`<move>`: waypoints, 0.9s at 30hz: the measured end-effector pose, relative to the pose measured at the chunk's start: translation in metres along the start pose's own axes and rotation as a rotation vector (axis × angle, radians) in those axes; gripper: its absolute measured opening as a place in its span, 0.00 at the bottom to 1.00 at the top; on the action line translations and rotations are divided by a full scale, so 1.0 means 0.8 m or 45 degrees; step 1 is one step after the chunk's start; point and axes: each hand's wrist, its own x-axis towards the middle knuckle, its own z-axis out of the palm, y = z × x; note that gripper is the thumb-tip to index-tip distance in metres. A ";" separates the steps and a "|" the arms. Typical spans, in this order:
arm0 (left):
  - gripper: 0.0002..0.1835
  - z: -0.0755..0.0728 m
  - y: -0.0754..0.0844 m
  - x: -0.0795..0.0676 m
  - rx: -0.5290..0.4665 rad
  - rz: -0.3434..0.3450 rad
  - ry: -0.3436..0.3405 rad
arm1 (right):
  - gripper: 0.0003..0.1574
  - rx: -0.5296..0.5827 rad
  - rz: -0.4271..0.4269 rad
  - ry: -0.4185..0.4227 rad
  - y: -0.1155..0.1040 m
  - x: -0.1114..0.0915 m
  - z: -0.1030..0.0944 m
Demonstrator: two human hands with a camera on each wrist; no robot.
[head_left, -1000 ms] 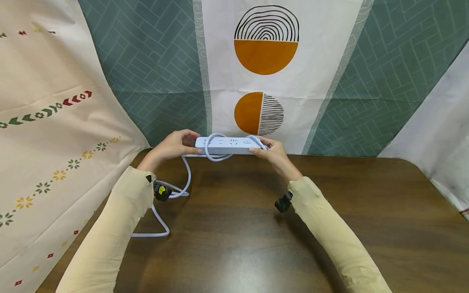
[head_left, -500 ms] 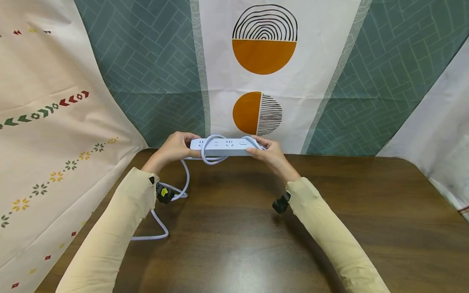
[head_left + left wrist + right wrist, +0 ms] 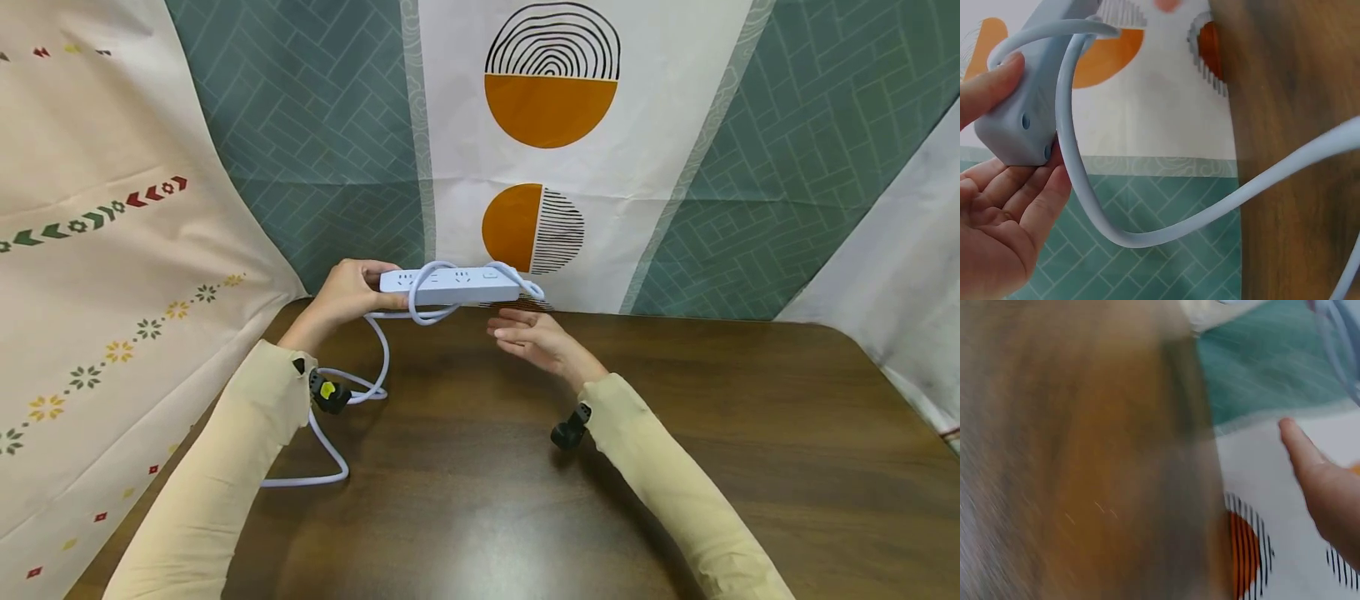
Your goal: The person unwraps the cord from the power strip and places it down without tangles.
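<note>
A white power strip [image 3: 468, 287] with sockets and a switch is held up above the back of the table. My left hand [image 3: 347, 292] grips its left end, thumb in front and fingers behind; in the left wrist view the thumb presses on the power strip [image 3: 1029, 119] with the fingers under it. The white cord [image 3: 417, 307] loops around the strip's body and trails down to the left. Below the strip's right end, my right hand [image 3: 542, 340] is apart from it, fingers extended and holding nothing. The right wrist view is blurred and shows part of that hand [image 3: 1329, 494].
The cord's slack [image 3: 330, 479] lies on the brown wooden table [image 3: 480, 467] at the left. A patterned cloth [image 3: 345, 167] hangs behind the table's back edge. A cream cloth [image 3: 112, 292] hangs on the left, a white one [image 3: 900, 283] on the right.
The right hand has let go of the strip's right end and dropped below it. The left hand still holds the strip, which has risen slightly and shifted a little left.
</note>
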 end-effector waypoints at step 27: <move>0.27 0.000 0.006 -0.003 -0.100 0.019 0.056 | 0.27 -0.277 0.378 0.063 0.095 0.050 0.133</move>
